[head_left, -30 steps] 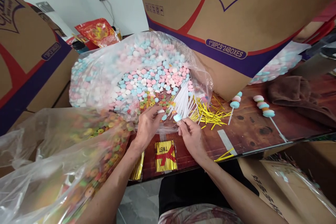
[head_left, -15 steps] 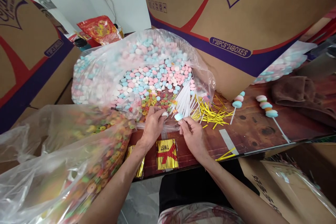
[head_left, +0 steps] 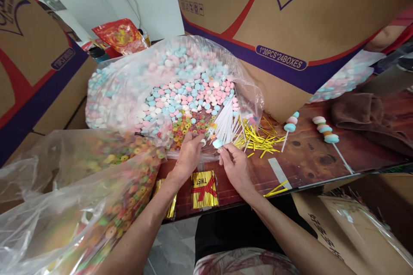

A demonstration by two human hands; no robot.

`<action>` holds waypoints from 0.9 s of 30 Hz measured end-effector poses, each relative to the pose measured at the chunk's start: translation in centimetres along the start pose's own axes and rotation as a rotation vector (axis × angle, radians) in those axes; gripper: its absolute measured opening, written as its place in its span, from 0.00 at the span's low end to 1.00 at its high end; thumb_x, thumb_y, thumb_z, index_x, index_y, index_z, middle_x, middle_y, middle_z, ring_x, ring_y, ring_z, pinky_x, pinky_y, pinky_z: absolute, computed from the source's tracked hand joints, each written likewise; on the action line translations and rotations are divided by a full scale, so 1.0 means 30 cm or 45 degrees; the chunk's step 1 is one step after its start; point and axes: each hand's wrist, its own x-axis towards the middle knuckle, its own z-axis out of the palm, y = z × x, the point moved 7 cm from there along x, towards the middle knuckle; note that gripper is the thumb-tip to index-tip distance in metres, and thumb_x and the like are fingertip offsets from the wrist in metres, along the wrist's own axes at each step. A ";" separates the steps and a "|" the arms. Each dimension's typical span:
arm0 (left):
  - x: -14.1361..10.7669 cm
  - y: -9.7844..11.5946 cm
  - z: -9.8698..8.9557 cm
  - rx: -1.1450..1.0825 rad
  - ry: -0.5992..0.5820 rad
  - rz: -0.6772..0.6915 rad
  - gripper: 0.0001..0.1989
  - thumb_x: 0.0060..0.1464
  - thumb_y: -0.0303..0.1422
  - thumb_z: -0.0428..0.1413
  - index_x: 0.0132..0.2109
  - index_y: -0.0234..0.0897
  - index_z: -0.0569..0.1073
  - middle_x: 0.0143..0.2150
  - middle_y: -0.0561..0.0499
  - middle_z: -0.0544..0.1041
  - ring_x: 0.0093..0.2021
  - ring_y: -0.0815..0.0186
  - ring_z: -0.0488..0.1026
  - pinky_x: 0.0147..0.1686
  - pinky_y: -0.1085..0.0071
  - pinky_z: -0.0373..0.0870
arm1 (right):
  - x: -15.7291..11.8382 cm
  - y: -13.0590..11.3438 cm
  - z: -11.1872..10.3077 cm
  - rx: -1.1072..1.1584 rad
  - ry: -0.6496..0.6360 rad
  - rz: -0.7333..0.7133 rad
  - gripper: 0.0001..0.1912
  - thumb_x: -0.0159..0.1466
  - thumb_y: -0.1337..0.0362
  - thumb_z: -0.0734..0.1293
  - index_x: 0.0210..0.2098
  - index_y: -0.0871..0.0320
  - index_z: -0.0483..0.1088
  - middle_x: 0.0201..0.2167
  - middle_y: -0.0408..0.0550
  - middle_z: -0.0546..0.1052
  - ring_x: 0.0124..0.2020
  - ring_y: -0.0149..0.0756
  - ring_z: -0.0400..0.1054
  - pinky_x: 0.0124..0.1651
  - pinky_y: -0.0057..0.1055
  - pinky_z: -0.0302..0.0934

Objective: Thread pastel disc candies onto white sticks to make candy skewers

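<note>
My left hand is closed, pinching a small white marshmallow at its fingertips. Facing it, my right hand is closed on a candy skewer, whose blue marshmallow and an orange ring candy show beyond the fingers; the stick itself is mostly hidden. Beyond both hands, ring candies lie before a heap of pink, blue and white marshmallows in a clear plastic bag. White sticks and gold twist ties are spread just past my right hand.
Two loaded skewers, one shorter and one longer, rest on the right of the table. A bag of ring candies fills the left. A packet of twist ties lies between my forearms. Large cartons stand behind; a brown cloth lies far right.
The view has shifted slightly. Both hands keep nearly the same pose, with the marshmallow and the candy skewer still held.
</note>
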 end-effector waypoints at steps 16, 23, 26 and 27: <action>-0.068 -0.060 -0.072 -0.774 0.250 -0.400 0.17 0.54 0.38 0.60 0.50 0.37 0.73 0.39 0.49 0.78 0.38 0.63 0.75 0.41 0.66 0.73 | -0.018 -0.013 0.028 -0.070 -0.104 -0.111 0.15 0.70 0.60 0.60 0.26 0.54 0.63 0.20 0.39 0.65 0.22 0.31 0.59 0.28 0.28 0.53; -0.083 -0.082 -0.045 -1.316 0.310 -0.643 0.22 0.38 0.40 0.71 0.41 0.35 0.80 0.36 0.51 0.82 0.34 0.69 0.76 0.40 0.71 0.72 | -0.032 -0.037 0.061 -0.142 -0.233 -0.184 0.15 0.70 0.61 0.60 0.26 0.54 0.61 0.18 0.37 0.63 0.21 0.30 0.57 0.27 0.28 0.51; -0.091 -0.085 -0.048 -1.307 0.323 -0.659 0.23 0.38 0.40 0.72 0.42 0.36 0.82 0.37 0.50 0.83 0.34 0.68 0.76 0.39 0.70 0.73 | -0.031 -0.045 0.063 -0.194 -0.235 -0.200 0.16 0.70 0.62 0.59 0.25 0.54 0.60 0.18 0.37 0.61 0.21 0.30 0.55 0.27 0.28 0.50; -0.092 -0.088 -0.051 -1.285 0.330 -0.656 0.23 0.38 0.41 0.72 0.42 0.35 0.82 0.37 0.50 0.83 0.34 0.67 0.76 0.39 0.70 0.73 | -0.031 -0.048 0.064 -0.207 -0.239 -0.207 0.16 0.70 0.62 0.59 0.25 0.54 0.59 0.18 0.37 0.61 0.21 0.30 0.55 0.27 0.28 0.50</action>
